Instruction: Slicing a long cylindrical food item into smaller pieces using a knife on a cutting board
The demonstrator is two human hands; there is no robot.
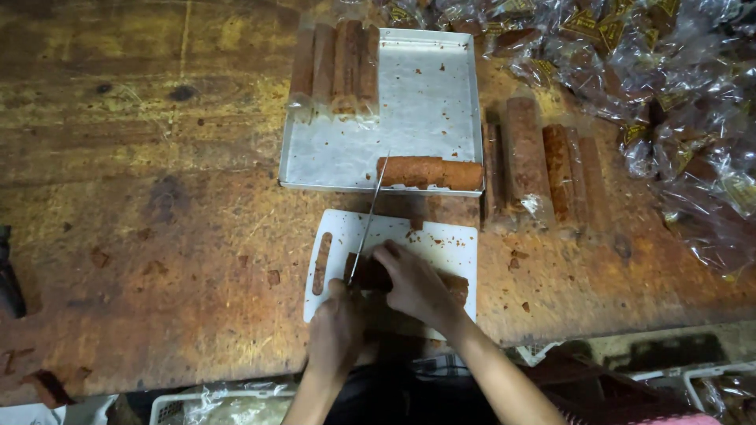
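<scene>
Steel knife (pixel 368 216) in left hand (pixel 337 330) slices crumbly brown roll (pixel 376 275) on white board (pixel 441 240)

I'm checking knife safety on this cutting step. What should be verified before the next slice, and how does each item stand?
1. Left hand grips the knife handle: ok.
2. Right hand steadies the brown roll on the cutting board: ok.
3. Right fingertips clear of the blade: cannot tell; they sit very close beside it.
4. Board lies flat on the wooden table: ok.
5. Blade tip clear of the metal tray: not ok; it appears to reach over the tray's near edge.
6. Next roll within reach in the tray: ok.
</scene>
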